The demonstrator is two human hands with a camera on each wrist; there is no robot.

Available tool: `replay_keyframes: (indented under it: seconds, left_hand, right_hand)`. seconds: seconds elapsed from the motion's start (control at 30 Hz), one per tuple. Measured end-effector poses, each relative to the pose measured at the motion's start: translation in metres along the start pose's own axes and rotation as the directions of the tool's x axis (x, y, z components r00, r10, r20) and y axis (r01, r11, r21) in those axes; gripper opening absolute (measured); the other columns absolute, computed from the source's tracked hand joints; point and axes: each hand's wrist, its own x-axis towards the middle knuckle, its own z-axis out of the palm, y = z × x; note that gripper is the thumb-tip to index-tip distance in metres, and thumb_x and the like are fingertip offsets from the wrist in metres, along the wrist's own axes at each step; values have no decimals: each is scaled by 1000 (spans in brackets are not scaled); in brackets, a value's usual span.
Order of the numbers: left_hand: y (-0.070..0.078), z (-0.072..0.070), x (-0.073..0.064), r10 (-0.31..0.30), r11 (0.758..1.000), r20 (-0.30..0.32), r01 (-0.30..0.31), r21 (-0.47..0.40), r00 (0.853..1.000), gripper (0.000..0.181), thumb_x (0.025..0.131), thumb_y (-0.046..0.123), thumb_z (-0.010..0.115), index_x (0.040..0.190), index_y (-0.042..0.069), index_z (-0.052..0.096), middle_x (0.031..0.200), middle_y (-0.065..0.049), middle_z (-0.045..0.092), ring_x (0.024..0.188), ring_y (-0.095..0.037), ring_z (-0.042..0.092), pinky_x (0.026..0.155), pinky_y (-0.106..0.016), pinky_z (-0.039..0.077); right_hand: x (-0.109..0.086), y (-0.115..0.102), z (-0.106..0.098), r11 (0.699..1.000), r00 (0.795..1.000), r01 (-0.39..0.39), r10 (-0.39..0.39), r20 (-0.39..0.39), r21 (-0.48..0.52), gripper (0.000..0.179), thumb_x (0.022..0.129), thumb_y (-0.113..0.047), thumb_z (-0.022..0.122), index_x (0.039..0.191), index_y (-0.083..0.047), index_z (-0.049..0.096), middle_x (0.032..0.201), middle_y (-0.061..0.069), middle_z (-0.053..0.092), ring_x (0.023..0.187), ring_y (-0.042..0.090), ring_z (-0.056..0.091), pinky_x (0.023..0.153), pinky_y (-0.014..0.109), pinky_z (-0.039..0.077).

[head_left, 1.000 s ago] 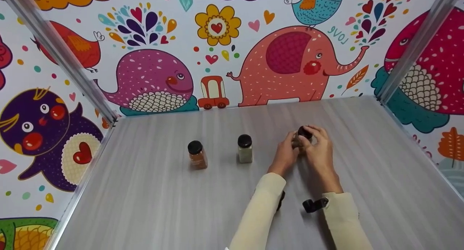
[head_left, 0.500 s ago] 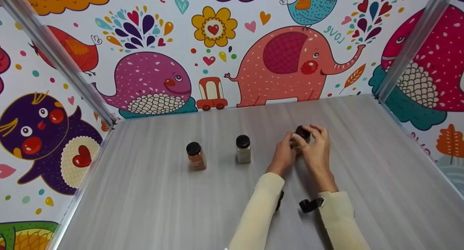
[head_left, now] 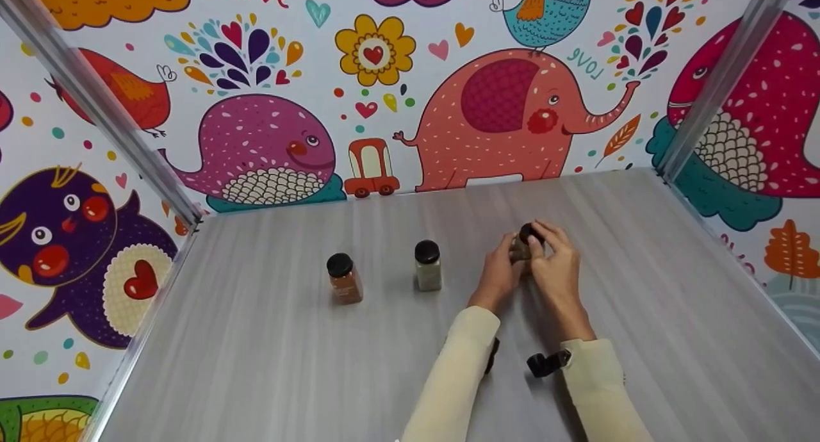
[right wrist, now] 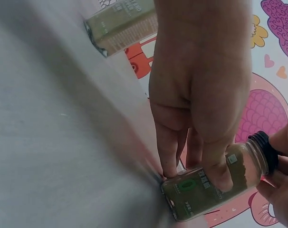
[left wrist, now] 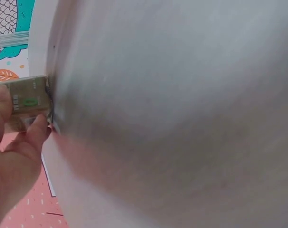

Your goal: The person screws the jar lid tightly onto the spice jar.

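My left hand (head_left: 500, 275) holds a square clear spice jar (right wrist: 201, 200) with greenish-brown powder by its body. The jar stands on the table at the right in the head view. My right hand (head_left: 558, 269) pinches its black cap (right wrist: 268, 159) between thumb and fingers. Just under the cap, the right wrist view shows part of the clear threaded neck. In the left wrist view the jar (left wrist: 32, 95) shows a green mark on its face. Further left stand a jar of pale green powder (head_left: 428, 277) and a jar of reddish-brown powder (head_left: 346, 288), both black-capped and upright.
The grey wood-grain table (head_left: 275, 359) is bounded by a cartoon-printed back wall (head_left: 384, 109) and side panels. Metal posts (head_left: 122, 122) rise at the back corners. A black wrist camera (head_left: 544, 364) sits by the right sleeve.
The head view has shifted slightly. Both hands stay on the same jar; my right fingers have changed position a little around the cap, which now looks more tilted. The other two jars stay put.
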Motion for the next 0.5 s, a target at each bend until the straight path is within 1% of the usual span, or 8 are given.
replay_keyframes:
  seconds: [0.1, 0.17, 0.23, 0.33, 0.5]
  left_hand:
    - [-1, -1, -1, 22, 1000, -6, -22, 14, 1000, 46, 97, -4, 58, 140, 12, 51, 131, -14, 67, 120, -25, 67, 99, -35, 54]
    - [-1, -1, -1, 23, 999, -7, -23, 24, 1000, 48, 96, -6, 57, 140, 11, 51, 131, -15, 68, 119, -26, 67, 99, -36, 54]
    - [-2, -1, -1, 11, 999, -7, -11, 32, 1000, 49, 96, -7, 56, 141, 11, 51, 131, -15, 67, 119, -26, 67, 99, -36, 54]
    - [-2, -1, 0, -5, 999, -5, 6, 36, 1000, 50, 96, -7, 55, 143, 12, 50, 131, -15, 67, 119, -26, 67, 99, -36, 54]
    - [-2, 0, 0, 33, 999, -8, -33, 32, 999, 47, 98, -6, 55, 141, 12, 50, 129, -14, 69, 117, -24, 68, 99, -34, 55]
  right_hand:
    - [0, -1, 1, 1000, 1000, -16, 15, -13, -4, 31, 97, -5, 63, 127, 4, 66, 134, 21, 59, 129, 36, 55, 108, 50, 44]
    - [-1, -2, 2, 1000, 999, -29, 29, -23, -1, 34, 96, -7, 67, 127, 5, 65, 134, 22, 58, 128, 36, 55, 109, 50, 45]
    - [0, -3, 1, 999, 999, -42, 42, -31, 0, 38, 95, -9, 68, 130, 5, 63, 136, 23, 56, 130, 37, 53, 109, 52, 44]
    - [0, -5, 0, 999, 998, -53, 53, -31, -4, 40, 96, -10, 67, 132, 3, 61, 141, 22, 53, 134, 38, 50, 111, 53, 41]
    - [0, -4, -2, 999, 999, -50, 50, 1, -9, 37, 98, -9, 62, 134, 0, 62, 143, 19, 54, 138, 34, 49, 113, 50, 39]
